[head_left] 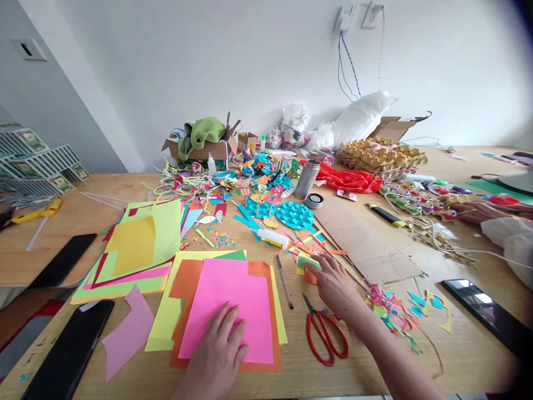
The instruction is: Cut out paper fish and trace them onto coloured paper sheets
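Note:
My left hand [220, 344] lies flat on a pink paper sheet [237, 289], fingers spread. Under that sheet are orange paper [183, 280] and yellow paper [160, 333]. Farther right, my right hand [335, 280] reaches over a small pile of cut paper pieces, its fingers stretched out and touching a green piece [307, 261]. Whether it pinches any piece is hard to see. Red-handled scissors [325, 336] rest just below that hand, blades pointing away. A pen [285, 282] lies between the pink sheet and my right hand.
Stacked coloured paper [141, 233], a purple scrap [129, 333] and a black phone [70, 350] lie left. Behind are a glue bottle [272, 239], metal flask [307, 179] and blue paper disc [295, 215]. Cardboard [366, 239], a cutter [386, 215] and another person's hand [478, 208] are right.

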`<control>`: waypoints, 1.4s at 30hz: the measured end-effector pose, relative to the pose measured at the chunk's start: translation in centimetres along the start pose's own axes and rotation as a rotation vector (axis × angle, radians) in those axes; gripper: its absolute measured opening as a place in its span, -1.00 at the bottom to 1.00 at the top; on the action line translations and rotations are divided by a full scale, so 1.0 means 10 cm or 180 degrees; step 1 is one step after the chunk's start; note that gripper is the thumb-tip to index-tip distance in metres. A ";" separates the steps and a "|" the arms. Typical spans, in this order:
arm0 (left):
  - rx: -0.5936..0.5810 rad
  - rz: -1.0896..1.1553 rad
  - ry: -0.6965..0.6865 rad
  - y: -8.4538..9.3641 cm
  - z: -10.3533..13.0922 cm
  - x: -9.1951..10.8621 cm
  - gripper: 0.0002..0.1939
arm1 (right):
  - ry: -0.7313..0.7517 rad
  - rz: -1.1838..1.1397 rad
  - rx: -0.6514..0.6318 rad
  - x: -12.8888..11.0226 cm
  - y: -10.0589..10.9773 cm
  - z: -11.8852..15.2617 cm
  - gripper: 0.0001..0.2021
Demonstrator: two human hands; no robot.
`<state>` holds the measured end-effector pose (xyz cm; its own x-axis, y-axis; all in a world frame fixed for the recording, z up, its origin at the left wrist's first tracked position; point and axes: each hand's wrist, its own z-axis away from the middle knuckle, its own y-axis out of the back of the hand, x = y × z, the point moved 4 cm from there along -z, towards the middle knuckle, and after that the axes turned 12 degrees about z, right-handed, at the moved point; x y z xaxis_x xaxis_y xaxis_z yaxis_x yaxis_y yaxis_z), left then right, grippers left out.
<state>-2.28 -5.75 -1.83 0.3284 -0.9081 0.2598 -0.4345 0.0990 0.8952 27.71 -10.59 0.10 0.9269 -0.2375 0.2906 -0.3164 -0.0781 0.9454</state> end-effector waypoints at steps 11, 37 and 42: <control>0.0143 -0.0050 -0.0105 0.03 -0.02 0.02 -0.73 | -0.0135 0.0184 -0.0096 0.08 0.00 0.04 -0.55; 0.0013 -0.0027 0.0038 0.05 -0.07 0.03 -0.69 | 0.0021 0.0117 0.0501 0.13 -0.17 0.02 -0.52; 0.0047 0.0122 0.0271 -0.07 -0.08 -0.01 -0.71 | 0.0446 -0.0880 0.0895 0.01 0.19 -0.27 -0.68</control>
<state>-1.40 -5.41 -2.17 0.3812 -0.8658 0.3241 -0.4601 0.1263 0.8788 27.71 -8.13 2.36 0.9970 -0.0381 0.0671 -0.0766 -0.3863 0.9192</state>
